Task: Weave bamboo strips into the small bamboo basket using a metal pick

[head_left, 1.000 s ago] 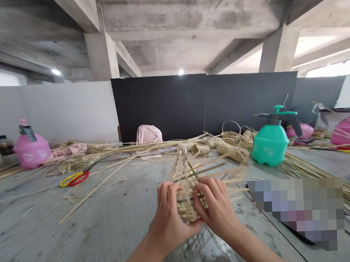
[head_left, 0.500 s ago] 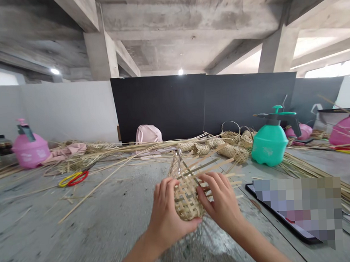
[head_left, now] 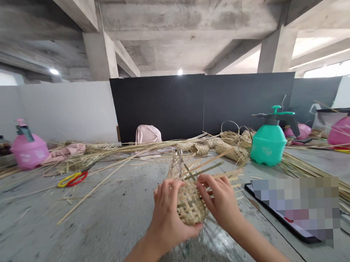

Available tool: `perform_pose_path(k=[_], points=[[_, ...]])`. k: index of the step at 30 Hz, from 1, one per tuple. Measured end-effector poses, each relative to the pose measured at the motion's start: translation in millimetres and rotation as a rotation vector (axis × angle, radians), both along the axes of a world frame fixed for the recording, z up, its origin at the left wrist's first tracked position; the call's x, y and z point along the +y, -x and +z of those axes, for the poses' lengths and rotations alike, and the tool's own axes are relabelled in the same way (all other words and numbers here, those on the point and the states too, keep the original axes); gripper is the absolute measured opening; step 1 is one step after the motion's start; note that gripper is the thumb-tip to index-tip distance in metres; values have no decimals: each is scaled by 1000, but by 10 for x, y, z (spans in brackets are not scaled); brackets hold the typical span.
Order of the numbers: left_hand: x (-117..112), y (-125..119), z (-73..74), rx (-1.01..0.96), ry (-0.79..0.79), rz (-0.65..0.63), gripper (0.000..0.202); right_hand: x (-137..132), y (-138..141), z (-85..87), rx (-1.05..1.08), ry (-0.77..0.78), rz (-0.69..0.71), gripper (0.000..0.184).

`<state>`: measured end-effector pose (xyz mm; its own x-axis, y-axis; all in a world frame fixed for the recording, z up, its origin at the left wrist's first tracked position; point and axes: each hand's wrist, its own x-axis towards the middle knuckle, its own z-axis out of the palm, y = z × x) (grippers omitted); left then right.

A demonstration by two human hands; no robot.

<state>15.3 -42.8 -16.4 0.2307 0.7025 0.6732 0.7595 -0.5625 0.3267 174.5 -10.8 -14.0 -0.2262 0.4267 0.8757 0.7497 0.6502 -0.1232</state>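
Observation:
A small woven bamboo basket is between my hands, its loose strip ends fanning out to the upper right. My left hand is closed round the basket's left side, thumb along the bottom edge and fingers over the upper left. On the right of the weave, my right hand pinches a bamboo strip between thumb and forefinger, its other fingers curled. A shiny metal clip is on the far part of the weave. The far side of the basket is hidden.
Red-and-yellow-handled scissors lie left. A green spray bottle stands right, behind a phone with a blurred screen. A pink spray bottle is far left. Bamboo strips and woven pieces lie along the back.
The basket has shifted slightly down and turned a little in my hands. My right thumb and forefinger have moved closer together on the strip, while the left hand keeps its hold.

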Motion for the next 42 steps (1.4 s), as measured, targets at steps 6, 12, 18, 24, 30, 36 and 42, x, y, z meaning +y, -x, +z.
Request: perform_pose_path(k=[6,12,18,24,30,36,42], points=[[38,28,-27,-27,-48,30,75,1,-19,25,-29,-78,-19,11],[93,68,-76,-147,-124,102,73,136,-252,69,360,-146,-189,21],[231,177,-93,-523,-17,210,59,289,-194,-152,713,207,71,8],[352,221,-225,-987,434,-47,50,191,32,-209,549,328,255,14],[209,61,-274,-888,412,-217,47,67,-39,-112,477,204,163,12],[139,91,-219,-702,240,-108,41,-2,-43,-77,448,129,150,22],[146,184,-113,-292,-4,-197,41,-32,-80,32,407,201,155,12]])
